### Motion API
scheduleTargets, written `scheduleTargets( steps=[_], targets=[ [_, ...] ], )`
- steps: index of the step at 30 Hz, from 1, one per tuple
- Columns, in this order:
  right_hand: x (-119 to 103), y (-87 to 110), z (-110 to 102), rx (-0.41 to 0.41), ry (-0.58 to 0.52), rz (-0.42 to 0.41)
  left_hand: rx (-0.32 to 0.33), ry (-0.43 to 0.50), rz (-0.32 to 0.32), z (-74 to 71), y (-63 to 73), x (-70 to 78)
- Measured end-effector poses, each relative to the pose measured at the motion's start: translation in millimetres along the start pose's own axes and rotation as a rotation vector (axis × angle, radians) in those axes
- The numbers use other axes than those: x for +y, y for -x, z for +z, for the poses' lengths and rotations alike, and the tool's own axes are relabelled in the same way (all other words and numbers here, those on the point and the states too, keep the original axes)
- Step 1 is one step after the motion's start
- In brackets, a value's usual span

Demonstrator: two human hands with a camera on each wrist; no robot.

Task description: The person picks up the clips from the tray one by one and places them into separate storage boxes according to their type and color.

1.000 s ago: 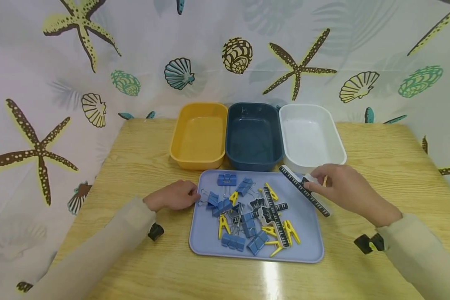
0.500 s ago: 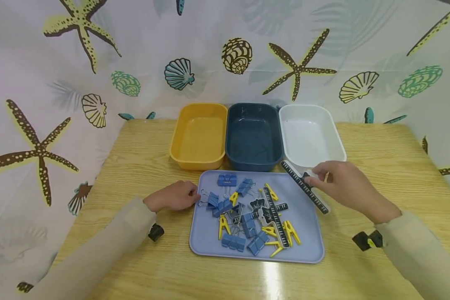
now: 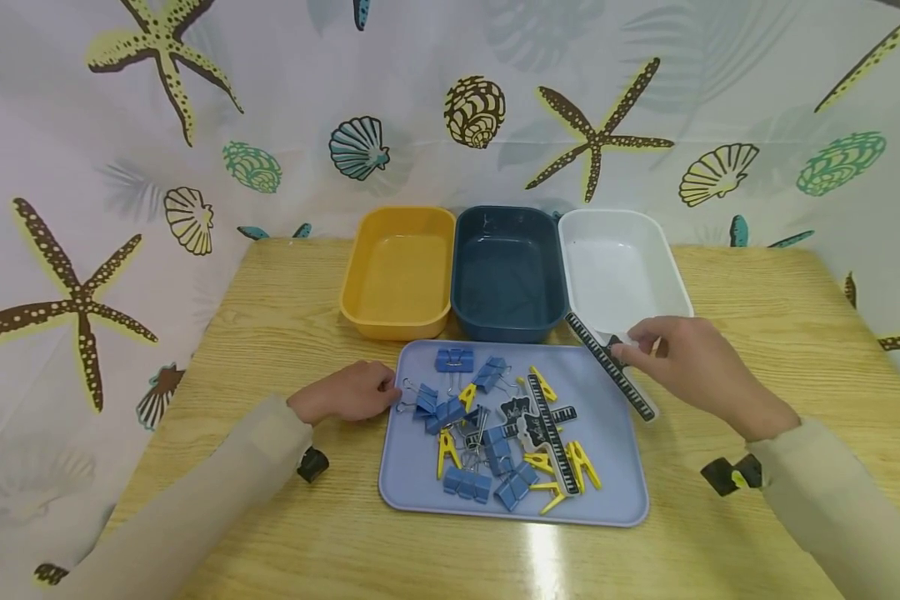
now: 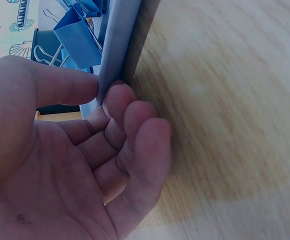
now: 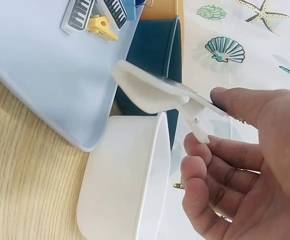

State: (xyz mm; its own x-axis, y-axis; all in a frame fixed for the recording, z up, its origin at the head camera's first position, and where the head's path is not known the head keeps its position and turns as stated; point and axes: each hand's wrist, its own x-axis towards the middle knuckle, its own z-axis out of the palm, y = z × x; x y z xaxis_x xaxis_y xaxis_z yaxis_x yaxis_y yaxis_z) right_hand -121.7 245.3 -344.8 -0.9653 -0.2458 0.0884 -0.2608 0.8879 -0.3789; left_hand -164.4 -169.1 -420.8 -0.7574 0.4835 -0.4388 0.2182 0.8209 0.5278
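My right hand pinches a white clip with a piano-key pattern by its lever between thumb and fingertips. The clip is tilted, its long jaw over the far right corner of the lavender tray and the near rim of the white bin. In the right wrist view its pale underside shows. At the tray's left edge my left hand pinches the rim, thumb on one side and curled fingers on the other. Blue binder clips, yellow clothespins and two more piano-key clips lie on the tray.
A yellow bin and a dark blue bin stand left of the white one, in a row behind the tray. A curtain printed with starfish and shells hangs behind the wooden table.
My right hand has carried the piano-key clip slightly away from me, up to the white bin's near rim. My left hand and the tray have stayed put.
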Motion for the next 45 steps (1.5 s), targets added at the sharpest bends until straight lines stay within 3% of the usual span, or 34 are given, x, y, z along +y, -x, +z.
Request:
scheduleTargets(
  steps=[18, 37, 45],
  targets=[
    [7, -5.4, -7, 0.0, -0.004, 0.009, -0.003, -0.006, 0.007, -1.8, 1.9, 3.0],
    [6, -11.0, -18, 0.012, 0.024, -0.062, 0.005, -0.01, 0.013, -2.2, 2.5, 4.5],
    [5, -13.8, -24, -0.015, 0.023, -0.029, 0.005, -0.014, 0.014, -3.1, 2.9, 4.5]
  ],
)
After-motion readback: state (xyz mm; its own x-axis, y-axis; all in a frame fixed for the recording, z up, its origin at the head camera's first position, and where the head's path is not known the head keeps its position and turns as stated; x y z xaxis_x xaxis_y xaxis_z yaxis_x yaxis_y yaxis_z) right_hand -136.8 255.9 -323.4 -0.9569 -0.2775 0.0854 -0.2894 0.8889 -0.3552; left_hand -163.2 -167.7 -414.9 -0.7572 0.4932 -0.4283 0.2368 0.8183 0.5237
